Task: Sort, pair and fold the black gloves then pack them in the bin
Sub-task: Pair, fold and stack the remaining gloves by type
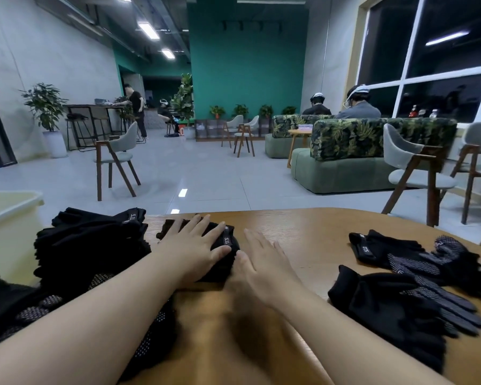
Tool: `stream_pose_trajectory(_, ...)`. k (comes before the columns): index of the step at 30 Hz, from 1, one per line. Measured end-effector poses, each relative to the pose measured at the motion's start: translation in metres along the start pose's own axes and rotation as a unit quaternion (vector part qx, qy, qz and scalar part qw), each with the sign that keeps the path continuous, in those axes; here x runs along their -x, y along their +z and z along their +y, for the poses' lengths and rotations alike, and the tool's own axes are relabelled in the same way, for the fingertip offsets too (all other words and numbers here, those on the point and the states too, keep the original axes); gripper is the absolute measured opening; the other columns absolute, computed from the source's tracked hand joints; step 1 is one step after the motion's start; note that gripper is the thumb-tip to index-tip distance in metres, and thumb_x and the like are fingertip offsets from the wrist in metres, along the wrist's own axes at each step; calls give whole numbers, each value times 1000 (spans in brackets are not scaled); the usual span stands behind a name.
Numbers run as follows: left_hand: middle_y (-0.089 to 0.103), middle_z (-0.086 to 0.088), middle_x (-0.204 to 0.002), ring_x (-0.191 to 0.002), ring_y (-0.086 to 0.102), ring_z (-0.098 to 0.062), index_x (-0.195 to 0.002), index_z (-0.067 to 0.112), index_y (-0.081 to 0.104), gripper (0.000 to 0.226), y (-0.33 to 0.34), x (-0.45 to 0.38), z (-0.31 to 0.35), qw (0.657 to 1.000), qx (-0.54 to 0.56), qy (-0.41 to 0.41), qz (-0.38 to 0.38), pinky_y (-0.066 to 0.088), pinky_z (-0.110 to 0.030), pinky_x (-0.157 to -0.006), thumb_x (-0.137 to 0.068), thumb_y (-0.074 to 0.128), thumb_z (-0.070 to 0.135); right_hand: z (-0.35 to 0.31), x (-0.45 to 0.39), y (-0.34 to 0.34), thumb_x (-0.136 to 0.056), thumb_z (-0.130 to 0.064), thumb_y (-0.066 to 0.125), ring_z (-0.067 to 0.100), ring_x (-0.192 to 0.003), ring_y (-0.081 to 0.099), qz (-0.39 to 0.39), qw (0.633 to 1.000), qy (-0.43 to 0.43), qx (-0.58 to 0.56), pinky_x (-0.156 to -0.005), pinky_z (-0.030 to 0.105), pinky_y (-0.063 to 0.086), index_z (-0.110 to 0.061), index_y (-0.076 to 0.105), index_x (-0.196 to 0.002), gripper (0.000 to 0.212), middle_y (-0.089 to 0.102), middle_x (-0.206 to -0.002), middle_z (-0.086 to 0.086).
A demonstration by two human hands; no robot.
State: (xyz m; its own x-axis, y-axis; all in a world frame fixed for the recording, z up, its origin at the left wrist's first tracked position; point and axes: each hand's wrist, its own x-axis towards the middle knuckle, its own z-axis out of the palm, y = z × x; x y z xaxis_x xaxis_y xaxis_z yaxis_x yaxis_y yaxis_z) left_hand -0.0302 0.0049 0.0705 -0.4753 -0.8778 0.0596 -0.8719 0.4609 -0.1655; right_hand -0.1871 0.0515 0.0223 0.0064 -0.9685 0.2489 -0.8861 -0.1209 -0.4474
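a folded pair of black gloves (222,245) lies on the wooden worktop (303,232) at about 12 o'clock from the person — a compact dark bundle with a cuff tag reading "5.11" facing up. the left hand (197,243) lies flat on top of it, fingers (206,226) spread and pressing down. the right hand (261,262) rests open just beside the bundle at its 3 o'clock side, fingers loosely apart, thumb touching the fabric. at 9 o'clock sits a tall stack of folded gloves (92,245), black with the same tag, and beyond it a pale bin (11,212) at 10 o'clock. at 3 o'clock loose gloves (406,279) lie in a heap — black knit, palms covered in small white grip dots.
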Motion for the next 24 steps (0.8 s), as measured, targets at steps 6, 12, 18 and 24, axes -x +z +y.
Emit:
stream_pose_trajectory(6,4,4,-159,-146,-2,-13,-151,30,2,58,7,42,40,995,76,28,58,-6,-37,-117,-98,10,52,17,56,-25,-100,-35,32,18,-140,20,88,989,107,51,-116,36,8,-15,25,-145,50,29,-150,2)
stream_pose_trajectory(12,7,4,-159,-146,-2,-12,-151,29,4,57,36,73,82,982,179,41,52,-4,-35,-117,-99,13,50,37,103,-33,-97,-36,35,25,-139,12,43,960,212,176,-109,44,15,-33,38,-137,40,19,-151,7)
stream_pose_trajectory(18,2,7,-159,-145,-2,-8,-150,31,5,57,55,89,109,953,297,31,47,0,-32,-118,-99,26,48,37,119,-25,-98,-40,33,25,-133,27,15,965,206,162,-105,43,24,-21,48,-131,41,32,-148,1)
stream_pose_trajectory(24,8,11,-158,-141,23,-13,-149,35,13,56,48,100,114,951,293,67,75,22,-28,-112,-99,37,37,43,120,-29,-93,-36,50,24,-123,40,100,973,183,101,-98,35,36,-17,38,-132,45,43,-133,4)
